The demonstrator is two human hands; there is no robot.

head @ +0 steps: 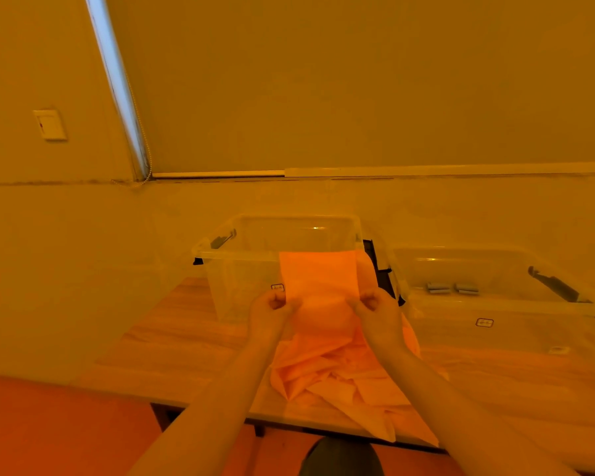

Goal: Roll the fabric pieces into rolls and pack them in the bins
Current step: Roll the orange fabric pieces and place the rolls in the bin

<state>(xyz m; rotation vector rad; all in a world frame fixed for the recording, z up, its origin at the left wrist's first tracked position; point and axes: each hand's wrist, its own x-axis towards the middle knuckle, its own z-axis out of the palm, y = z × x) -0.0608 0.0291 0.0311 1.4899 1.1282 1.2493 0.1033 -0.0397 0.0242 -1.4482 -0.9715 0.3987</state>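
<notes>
1. There is one view only, from a camera worn on the person's head, so no second view shares any part of the scene.
2. It looks forward and somewhat down across the counter [186, 338] toward the wall [358, 80] behind it (the wall fills the upper half of the picture).
3. It sits close: both forearms reach in from the bottom edge, and the left hand [270, 309] and right hand [378, 309] lie near the middle.
4. The wide lens bends straight lines, and the window edge [117, 84] at upper left leans.
</notes>
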